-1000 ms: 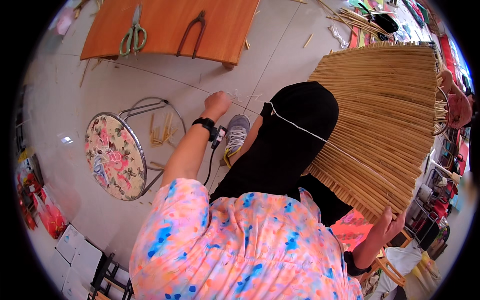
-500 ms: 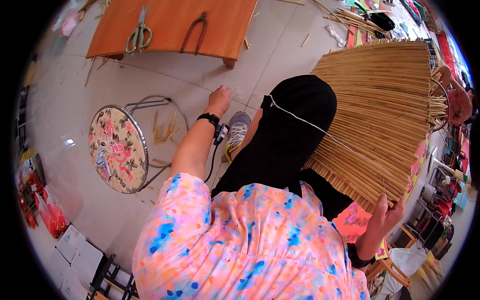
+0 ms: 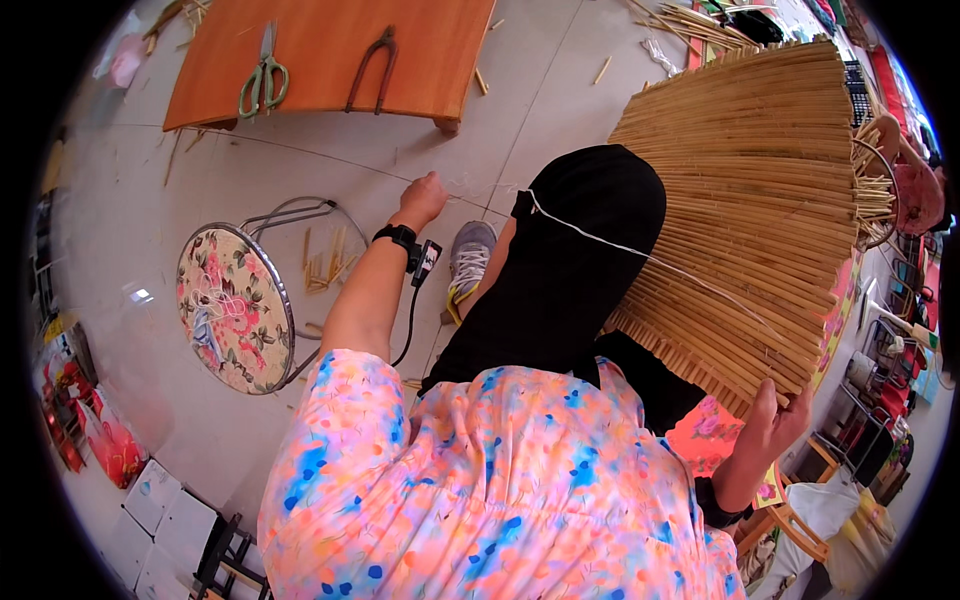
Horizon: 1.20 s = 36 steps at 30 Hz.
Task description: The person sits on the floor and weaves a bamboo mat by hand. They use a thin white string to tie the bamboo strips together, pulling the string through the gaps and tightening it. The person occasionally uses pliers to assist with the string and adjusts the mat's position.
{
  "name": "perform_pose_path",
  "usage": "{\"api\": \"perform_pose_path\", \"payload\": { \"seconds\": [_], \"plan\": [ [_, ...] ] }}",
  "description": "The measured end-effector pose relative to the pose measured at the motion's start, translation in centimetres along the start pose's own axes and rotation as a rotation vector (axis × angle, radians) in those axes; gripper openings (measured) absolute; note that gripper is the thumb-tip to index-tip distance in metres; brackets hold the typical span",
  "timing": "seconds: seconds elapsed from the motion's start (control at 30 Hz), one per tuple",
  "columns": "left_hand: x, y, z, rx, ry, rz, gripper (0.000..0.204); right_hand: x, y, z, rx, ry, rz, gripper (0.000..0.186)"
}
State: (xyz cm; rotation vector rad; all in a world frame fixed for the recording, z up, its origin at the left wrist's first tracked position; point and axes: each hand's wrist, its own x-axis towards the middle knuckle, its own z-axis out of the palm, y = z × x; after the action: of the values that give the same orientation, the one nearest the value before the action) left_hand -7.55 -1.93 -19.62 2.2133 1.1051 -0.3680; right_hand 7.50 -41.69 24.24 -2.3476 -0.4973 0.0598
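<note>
A fan-shaped mat of tan reed stalks [image 3: 745,190], laid tightly side by side, leans across the right of my lap. At its near corner my right hand [image 3: 775,425] is closed, thumb and fingers on either side of the stalk ends. A thin white string [image 3: 590,236] runs from the mat over my black-clad knee to my left hand. My left hand [image 3: 424,198] is closed on the string, held out past the knee above the floor, and the string between looks crinkled. Part of the right hand's grip hides behind the mat.
An orange table [image 3: 330,50] carries green-handled scissors [image 3: 264,85] and rusty pincers [image 3: 372,70]. A round flowered stool [image 3: 235,310] stands left, with white string on it. Cut reed pieces [image 3: 328,262] lie on the floor. Another person's arm [image 3: 895,150] shows at far right.
My left hand has drawn a little to the left with the string. My right hand stays at the mat's corner. The mat's far edge sits slightly higher in view.
</note>
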Motion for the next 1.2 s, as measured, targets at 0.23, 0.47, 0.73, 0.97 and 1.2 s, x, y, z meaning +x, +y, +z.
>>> {"api": "perform_pose_path", "payload": {
  "seconds": [0.23, 0.47, 0.73, 0.97, 1.2],
  "plan": [
    [-1.5, 0.6, 0.6, 0.149, 0.081, 0.142, 0.021, 0.1, 0.3, 0.0, -0.050, -0.027, -0.104, 0.041],
    [-0.3, -0.4, 5.2, 0.252, 0.253, 0.383, 0.025, -1.0, 0.3, 0.1, -0.027, 0.041, -0.055, 0.041],
    [0.6, -2.0, 5.1, 0.255, 0.249, 0.201, 0.021, 0.7, -1.7, 0.5, -0.008, -0.065, -0.094, 0.040],
    [-0.8, -0.8, -6.8, -0.850, -0.021, -0.070, 0.015, 0.2, -1.5, 0.7, 0.011, -0.082, -0.084, 0.042],
    [-16.0, 14.1, -24.3, -0.726, -0.183, 0.467, 0.011, 1.0, -2.8, 0.8, -0.172, 0.207, -0.563, 0.065]
  ]
}}
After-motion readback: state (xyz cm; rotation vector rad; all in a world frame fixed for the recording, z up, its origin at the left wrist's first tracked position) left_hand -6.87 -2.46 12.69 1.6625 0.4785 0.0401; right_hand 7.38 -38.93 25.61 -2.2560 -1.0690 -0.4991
